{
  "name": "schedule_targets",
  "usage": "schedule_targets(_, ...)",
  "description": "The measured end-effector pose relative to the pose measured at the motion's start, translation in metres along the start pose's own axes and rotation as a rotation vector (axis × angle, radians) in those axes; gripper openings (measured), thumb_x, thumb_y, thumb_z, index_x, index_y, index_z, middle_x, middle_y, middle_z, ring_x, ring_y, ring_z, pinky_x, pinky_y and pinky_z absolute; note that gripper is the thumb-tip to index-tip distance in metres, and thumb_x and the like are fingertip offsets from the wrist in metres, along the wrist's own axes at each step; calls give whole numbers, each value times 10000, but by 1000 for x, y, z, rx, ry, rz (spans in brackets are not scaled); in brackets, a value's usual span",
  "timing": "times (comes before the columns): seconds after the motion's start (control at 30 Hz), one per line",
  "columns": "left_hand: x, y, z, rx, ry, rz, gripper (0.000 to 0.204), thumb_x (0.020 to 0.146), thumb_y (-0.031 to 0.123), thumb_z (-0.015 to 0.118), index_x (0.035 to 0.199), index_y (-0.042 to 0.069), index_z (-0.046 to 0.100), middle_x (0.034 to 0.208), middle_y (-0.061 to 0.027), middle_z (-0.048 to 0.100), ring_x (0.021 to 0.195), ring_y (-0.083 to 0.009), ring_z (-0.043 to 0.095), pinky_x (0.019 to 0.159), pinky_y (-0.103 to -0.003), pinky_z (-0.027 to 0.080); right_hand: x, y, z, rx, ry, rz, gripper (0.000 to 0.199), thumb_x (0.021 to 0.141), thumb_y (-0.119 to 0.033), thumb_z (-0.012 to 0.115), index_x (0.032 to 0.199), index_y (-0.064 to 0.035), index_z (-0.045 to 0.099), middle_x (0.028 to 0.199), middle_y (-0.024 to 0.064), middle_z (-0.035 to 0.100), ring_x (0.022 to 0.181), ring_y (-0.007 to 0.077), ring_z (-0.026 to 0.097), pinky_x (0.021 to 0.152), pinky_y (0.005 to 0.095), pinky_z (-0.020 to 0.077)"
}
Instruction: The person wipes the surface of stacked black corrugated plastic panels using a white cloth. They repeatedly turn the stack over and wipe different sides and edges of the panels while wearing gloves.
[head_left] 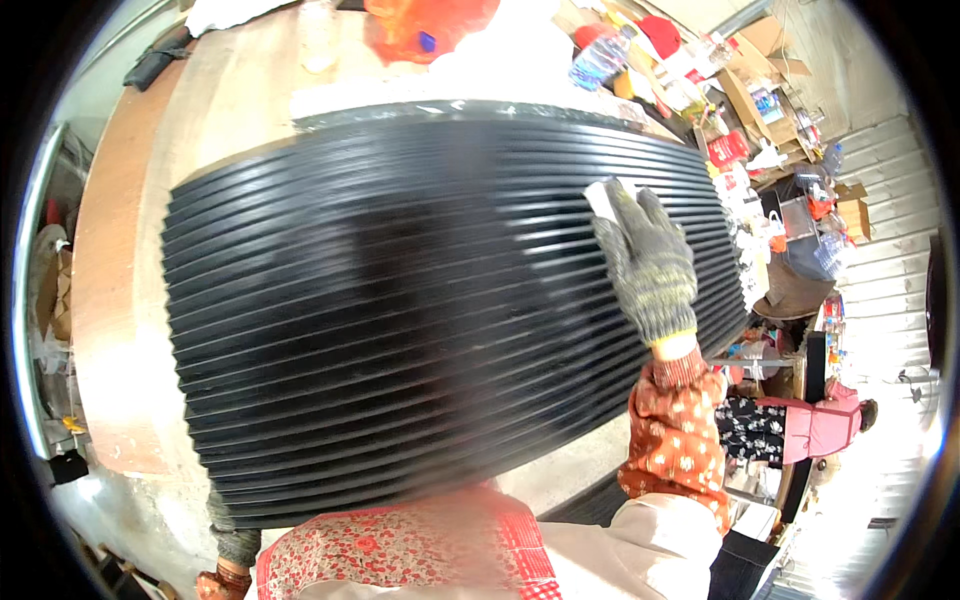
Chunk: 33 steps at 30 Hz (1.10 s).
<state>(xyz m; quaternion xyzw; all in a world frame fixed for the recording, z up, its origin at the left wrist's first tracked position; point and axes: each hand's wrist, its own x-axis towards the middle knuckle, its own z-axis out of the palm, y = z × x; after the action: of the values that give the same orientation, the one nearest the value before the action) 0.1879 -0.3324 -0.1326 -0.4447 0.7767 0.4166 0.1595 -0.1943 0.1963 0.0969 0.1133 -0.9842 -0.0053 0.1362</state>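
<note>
A cluttered workshop runs off to my right, with cardboard boxes (745, 95), a plastic bottle (600, 58) and small packages along a corrugated metal wall (880, 250). In front of me is a broad, pale wooden worktop (110, 300) with a rounded edge.

On it lies a big black ribbed sheet (400, 310) that covers most of the surface and reaches nearly to my body. Its ridges and its long axis run left to right across my view, rising slightly toward the right, and the near edge hangs at the worktop's front.

My right hand (650, 265), in a grey knitted glove, lies flat on the ribs near the sheet's right end, fingers spread and pointing away from me. A small white scrap (603, 195) shows at the fingertips. The grip here is open, pressing rather than clasping anything.

My left hand (232, 545) is down at the lower left by the sheet's near corner, mostly hidden, so I cannot tell whether that grip is closed on the edge.

I judge the sheet to be heavy and floppy like rubber, bending easily along the ribs but resisting across them. The glossy ridges may be slick. I would take hold at the two short ends or along the near edge, with hands well apart.
</note>
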Motion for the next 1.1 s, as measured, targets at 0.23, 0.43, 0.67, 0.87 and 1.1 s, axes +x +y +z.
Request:
schedule_targets(0.23, 32, 83, -128, 438, -9, 369, 428, 952, 175, 625, 1352, 30, 583, 1328, -140, 619, 1251, -290, 565, 1087, -403, 429, 97, -88, 36, 10, -128, 3, 519, 980, -469, 539, 1442, -234, 515, 1397, 238, 525, 1218, 455, 561, 1024, 533, 449)
schedule_targets(0.43, 83, 299, -111, 180, 265, 1202, 392, 952, 169, 641, 1316, 27, 609, 1330, -131, 620, 1247, -282, 567, 1088, -403, 423, 139, -111, 56, 30, -179, -8, 527, 989, -459, 538, 1469, -246, 495, 1447, 273, 493, 1261, 483, 530, 1058, 516, 443)
schedule_targets(0.67, 144, 366, -58, -207, -22, 933, 367, 958, 182, 663, 1307, 72, 632, 1278, -95, 650, 1207, -207, 581, 1065, -336, 434, 40, -134, 40, 44, -211, -113, 477, 936, -349, 650, 1375, -219, 515, 1345, 178, 471, 1066, 462, 591, 885, 552, 504)
schedule_targets(0.87, 150, 365, -53, -119, 58, 974, 350, 973, 232, 656, 1298, 103, 648, 1280, -77, 645, 1214, -196, 573, 1061, -325, 433, -163, -104, -14, -17, -222, -217, 528, 941, -386, 623, 1408, -158, 532, 1457, 262, 435, 1099, 467, 558, 943, 560, 452)
schedule_targets(1.1, 155, 367, -52, -122, 55, 988, 357, 976, 248, 652, 1308, 116, 644, 1294, -78, 641, 1219, -194, 575, 1061, -328, 440, -263, -101, -35, -36, -192, -12, 588, 964, -465, 587, 1475, -190, 500, 1517, 286, 391, 1251, 429, 461, 1047, 539, 331)
